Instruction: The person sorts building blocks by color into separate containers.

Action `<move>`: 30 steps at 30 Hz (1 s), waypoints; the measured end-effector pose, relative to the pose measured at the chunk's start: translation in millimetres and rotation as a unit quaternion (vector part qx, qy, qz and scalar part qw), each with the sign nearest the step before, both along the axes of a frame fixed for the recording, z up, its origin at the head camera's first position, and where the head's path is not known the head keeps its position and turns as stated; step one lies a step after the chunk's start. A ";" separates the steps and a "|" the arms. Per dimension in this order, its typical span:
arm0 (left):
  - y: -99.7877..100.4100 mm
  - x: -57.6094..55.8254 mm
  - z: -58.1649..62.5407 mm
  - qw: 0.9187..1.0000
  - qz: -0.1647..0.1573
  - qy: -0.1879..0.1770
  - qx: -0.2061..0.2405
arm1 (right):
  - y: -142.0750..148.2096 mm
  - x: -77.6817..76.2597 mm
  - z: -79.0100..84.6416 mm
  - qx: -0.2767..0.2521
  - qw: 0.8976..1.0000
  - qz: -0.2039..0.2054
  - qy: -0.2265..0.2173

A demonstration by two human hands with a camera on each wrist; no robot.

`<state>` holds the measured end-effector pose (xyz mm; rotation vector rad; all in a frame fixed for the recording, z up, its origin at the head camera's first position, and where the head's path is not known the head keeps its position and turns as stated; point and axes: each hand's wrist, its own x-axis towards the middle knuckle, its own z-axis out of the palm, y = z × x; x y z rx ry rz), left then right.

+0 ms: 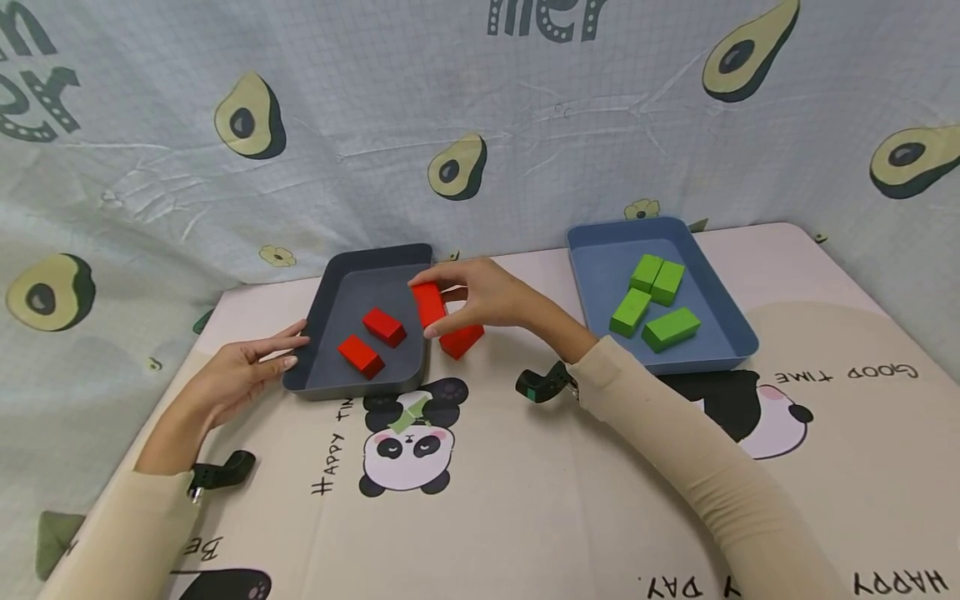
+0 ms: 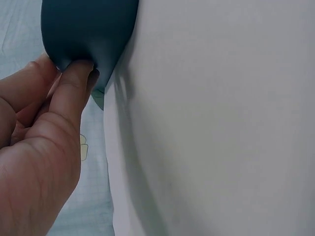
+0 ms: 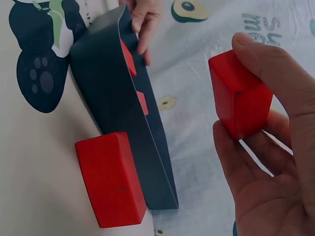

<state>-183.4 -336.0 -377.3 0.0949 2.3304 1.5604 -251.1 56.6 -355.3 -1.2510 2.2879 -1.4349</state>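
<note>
My left hand pinches the left wall of a dark grey tray, fingers and thumb at its edge; the left wrist view shows the fingertips on the tray's corner. Two red blocks, one nearer and one farther, lie inside that tray. Between thumb and fingers, my right hand holds a red block up near the tray's right wall. Below it on the table, another red block lies just outside the tray, partly hidden by the hand in the head view.
At the right stands a blue tray with several green blocks in it. A cloth with panda prints covers the table. Behind the table hangs a curtain with avocado prints.
</note>
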 end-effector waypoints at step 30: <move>-1.1 0.4 0.0 0.997 0.005 -0.017 0.071 | -11.0 2.7 2.0 -0.020 1.000 0.022 -0.002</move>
